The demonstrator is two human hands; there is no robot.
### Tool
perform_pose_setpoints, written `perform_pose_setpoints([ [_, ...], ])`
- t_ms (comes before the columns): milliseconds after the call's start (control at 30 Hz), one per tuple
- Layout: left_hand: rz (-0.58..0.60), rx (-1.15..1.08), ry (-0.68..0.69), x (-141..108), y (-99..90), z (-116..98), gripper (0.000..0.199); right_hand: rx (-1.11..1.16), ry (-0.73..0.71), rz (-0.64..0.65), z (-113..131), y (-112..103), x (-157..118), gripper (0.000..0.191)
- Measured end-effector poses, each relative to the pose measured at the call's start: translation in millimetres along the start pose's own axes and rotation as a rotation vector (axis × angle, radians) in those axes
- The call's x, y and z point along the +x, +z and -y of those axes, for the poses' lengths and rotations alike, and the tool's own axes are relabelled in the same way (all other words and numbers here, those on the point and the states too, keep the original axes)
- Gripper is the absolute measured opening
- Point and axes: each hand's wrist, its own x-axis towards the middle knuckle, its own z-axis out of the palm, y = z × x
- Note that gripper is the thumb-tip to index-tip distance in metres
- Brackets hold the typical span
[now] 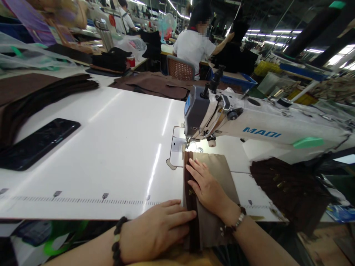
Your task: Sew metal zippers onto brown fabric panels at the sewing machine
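A piece of tan fabric (213, 221) with a dark brown strip (192, 207) along its left side lies at the front of the sewing machine (227, 118). Its far end is just short of the needle area. My right hand (206, 184) rests flat on the fabric and strip with its fingers spread. Lower down, my left hand (158, 229) lies at the strip's left edge, fingers apart, the index fingertip touching the strip. Part of the fabric's near end is hidden by my arms.
A black phone (41, 142) and stacked brown fabric (36, 92) lie on the left of the white table (119, 147). More brown pieces (155, 83) lie behind. Dark zippered pieces (285, 188) hang at the right. A person (191, 46) sits beyond the machine.
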Motion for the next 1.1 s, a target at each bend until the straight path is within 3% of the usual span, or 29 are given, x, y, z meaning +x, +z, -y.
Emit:
perform_pose_setpoints([
  [100,0.013,0.057,-0.033,12.0,-22.7,12.9,0.022,-0.005,-0.005,0.008,0.0,0.4,0.8,0.04],
  [200,0.016,0.162,-0.09,28.6,-33.9,41.6,0.022,-0.002,-0.007,0.006,-0.8,1.2,1.0,0.04],
  [400,0.038,0.25,-0.126,48.5,-18.3,94.1,0.019,-0.048,-0.021,0.01,-0.6,3.4,0.2,0.042],
  [600,-0.016,0.228,-0.156,45.5,-7.1,99.0,0.023,-0.08,-0.013,-0.017,-2.7,5.1,1.9,0.043],
  [800,-0.042,0.3,-0.188,49.0,-4.5,106.1,0.032,-0.075,-0.005,0.037,-14.9,1.4,13.7,0.043],
  [1100,-0.022,0.288,-0.237,50.0,-6.1,110.0,0.039,-0.058,0.007,0.009,-19.1,2.2,21.5,0.042],
])
